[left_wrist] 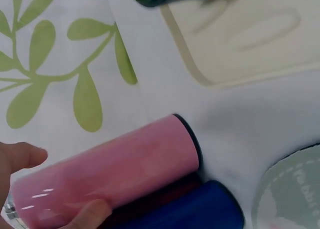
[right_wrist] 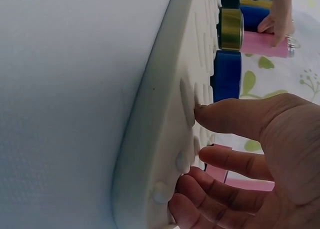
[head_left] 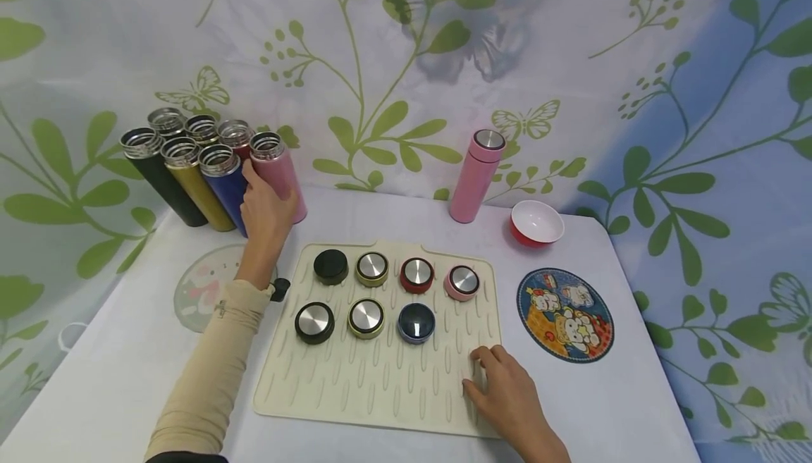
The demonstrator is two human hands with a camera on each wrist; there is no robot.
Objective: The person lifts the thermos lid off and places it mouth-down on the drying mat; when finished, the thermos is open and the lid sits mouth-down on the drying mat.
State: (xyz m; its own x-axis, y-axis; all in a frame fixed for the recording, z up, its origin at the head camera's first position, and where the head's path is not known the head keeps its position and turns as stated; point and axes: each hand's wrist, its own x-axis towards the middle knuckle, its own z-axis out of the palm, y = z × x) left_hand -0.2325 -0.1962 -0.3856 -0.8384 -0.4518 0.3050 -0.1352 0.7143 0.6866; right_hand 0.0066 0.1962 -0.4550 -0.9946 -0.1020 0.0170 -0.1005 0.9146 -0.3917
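Note:
My left hand [head_left: 267, 211] is at the open-topped pink thermos bottle [head_left: 278, 174], at the near right of a bottle cluster. One finger lies against its side in the left wrist view, while the thumb [left_wrist: 25, 155] stands slightly off the pink wall. Beside it is a blue bottle [head_left: 226, 177]. My right hand [head_left: 509, 394] rests at the right front of the cream mat [head_left: 380, 399], fingers loosely bent around nothing. Several bottle lids stand on the mat, among them a pink-rimmed lid [head_left: 462, 283], a red-rimmed lid [head_left: 416, 276] and a blue lid [head_left: 416, 323].
A capped pink bottle [head_left: 474, 177] stands at the back, left of a red-and-white bowl [head_left: 536, 224]. A round cartoon coaster [head_left: 564, 315] lies right of the mat; a pale round coaster [head_left: 199, 287] lies left, partly under my left arm. Lidless gold [head_left: 198, 184] and dark green [head_left: 166, 180] bottles fill the cluster's left.

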